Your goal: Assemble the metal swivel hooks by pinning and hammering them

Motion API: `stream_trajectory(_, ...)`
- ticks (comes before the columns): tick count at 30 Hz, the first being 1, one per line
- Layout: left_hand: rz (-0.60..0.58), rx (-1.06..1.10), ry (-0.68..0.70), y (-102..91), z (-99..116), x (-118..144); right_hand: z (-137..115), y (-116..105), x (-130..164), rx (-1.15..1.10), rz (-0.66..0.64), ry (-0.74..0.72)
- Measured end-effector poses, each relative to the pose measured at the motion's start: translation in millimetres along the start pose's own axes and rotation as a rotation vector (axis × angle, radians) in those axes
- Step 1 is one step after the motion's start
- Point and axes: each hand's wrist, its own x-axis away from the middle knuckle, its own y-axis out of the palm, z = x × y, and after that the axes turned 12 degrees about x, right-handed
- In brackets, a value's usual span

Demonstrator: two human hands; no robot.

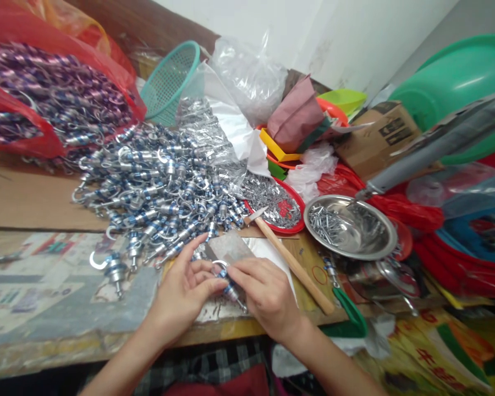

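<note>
Near the table's front edge, my left hand (183, 289) and my right hand (268, 294) are both closed on one silver-and-blue metal hook fitting (232, 292). Its curved hook points up between the fingertips, and its narrow stem slants down to the right. Fingers cover part of its body. Just behind the hands lies a flat grey metal block (231, 246). A big heap of similar hook fittings (160, 192) spreads over the table beyond my left hand, with a single fitting (115, 272) standing apart at the left. To the right lies a hammer (295, 267) with a wooden handle.
A red plate (301, 220) of small metal pieces and a steel bowl (390, 250) of pins stand to the right. Back left, a red plastic bag (136, 91) holds purple-and-blue fittings beside a green basket (169, 82). A grey tube (429, 146) slants above the bowl.
</note>
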Motion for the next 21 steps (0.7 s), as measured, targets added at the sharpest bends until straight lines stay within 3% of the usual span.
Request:
stream_trajectory(4, 0.006, 0.025, -0.005, 0.7, 0, 0, -10, -6, 7, 0.079, -0.093, 0.004)
stream_trajectory(9, 0.002, 0.027, -0.019, 1.6, 2, 1, -11, -2, 17, 0.038, 0.007, 0.092)
stream_trajectory(14, 0.017, 0.011, -0.025, -0.1, 3, 0, 3, -4, 21, -0.023, -0.003, 0.138)
stream_trajectory(17, 0.021, -0.007, -0.026, -1.3, 1, -1, 31, -7, 20, 0.025, 0.071, 0.352)
stream_trajectory(19, 0.023, -0.011, -0.026, -1.3, 1, -2, 55, -5, 19, 0.127, -0.024, 0.557)
stream_trajectory(21, 0.029, -0.006, -0.025, -0.7, 1, -2, 74, -2, 19, 0.153, -0.200, 0.673)
